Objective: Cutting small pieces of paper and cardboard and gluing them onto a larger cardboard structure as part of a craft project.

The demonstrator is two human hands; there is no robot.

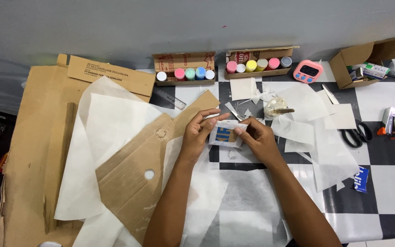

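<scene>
Black-and-white checkered table [389, 183] against a grey wall, strewn with white paper sheets [115, 123] and brown cardboard pieces [136, 160] at frame left and centre. At frame centre, left hand [198, 132] and right hand [258, 139] both pinch a small paper-wrapped box [226, 134] with blue-and-yellow print, fingers closed on its two ends, held just above the table. Upper frame: two cardboard trays of coloured paint pots [186, 73], pink timer [308, 71]; scissors [355, 135] at right.

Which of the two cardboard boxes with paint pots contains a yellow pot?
The right box, next to the pink timer; the left box has only white, pink, green and blue pots.
</scene>
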